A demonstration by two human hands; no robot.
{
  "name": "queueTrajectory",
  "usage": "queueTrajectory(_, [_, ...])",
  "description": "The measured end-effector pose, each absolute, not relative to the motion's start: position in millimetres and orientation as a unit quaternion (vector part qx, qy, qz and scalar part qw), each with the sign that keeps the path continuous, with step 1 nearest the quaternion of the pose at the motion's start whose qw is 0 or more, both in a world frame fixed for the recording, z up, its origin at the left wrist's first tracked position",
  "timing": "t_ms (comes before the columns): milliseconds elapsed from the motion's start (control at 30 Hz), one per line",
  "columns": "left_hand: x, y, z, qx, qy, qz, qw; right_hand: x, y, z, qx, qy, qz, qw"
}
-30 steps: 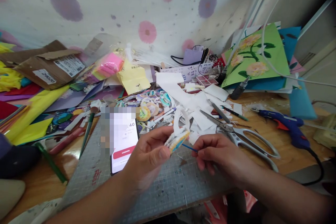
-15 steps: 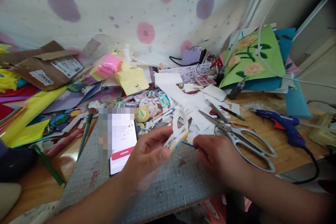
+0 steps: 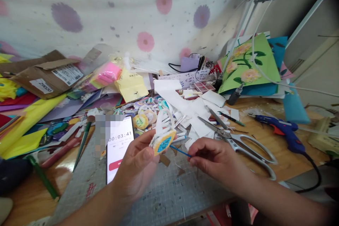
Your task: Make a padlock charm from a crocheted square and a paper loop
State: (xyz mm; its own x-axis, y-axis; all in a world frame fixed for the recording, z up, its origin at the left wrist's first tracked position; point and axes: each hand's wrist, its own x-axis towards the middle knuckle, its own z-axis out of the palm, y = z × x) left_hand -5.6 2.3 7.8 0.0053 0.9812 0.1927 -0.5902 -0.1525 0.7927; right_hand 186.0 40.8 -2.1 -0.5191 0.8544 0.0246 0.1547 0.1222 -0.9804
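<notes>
My left hand is closed on the edge of a small paper badge. The badge has a yellow-orange rim, a blue patterned middle and a white paper loop standing up from its back. Between the thumb and fingers of my right hand is the end of a thin blue strip. Its other end reaches to the badge's right edge; whether it is joined there I cannot tell. Both hands are above the grey cutting mat.
Large scissors lie just beyond my right hand, with a blue glue gun farther right. A phone showing a timer lies by my left hand. White paper scraps and several finished badges are piled behind. A cardboard box stands back left.
The badge has turned so that its yellow and blue face shows, where before it was seen nearly edge-on. More of the blue strip is visible between the hands. The camera view has shifted slightly.
</notes>
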Motion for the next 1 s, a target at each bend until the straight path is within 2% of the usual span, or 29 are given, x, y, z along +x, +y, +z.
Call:
queueTrajectory(233, [-4.7,-0.1,8.7,0.392,0.253,0.648,0.601,184.8,36.4,-0.1,-0.348,-0.686,0.54,0.341])
queueTrajectory(500, [-5.2,0.2,9.1,0.395,0.261,0.636,0.609,182.0,35.8,-0.1,-0.405,-0.697,0.49,0.332])
queueTrajectory(733, [-4.5,-1.4,9.0,0.392,0.247,0.636,0.617,185.5,33.3,-1.4,-0.398,-0.708,0.493,0.311])
queueTrajectory(1000, [-5.3,-0.7,7.2,0.398,0.236,0.634,0.619,188.1,30.4,1.9,-0.373,-0.799,0.365,0.299])
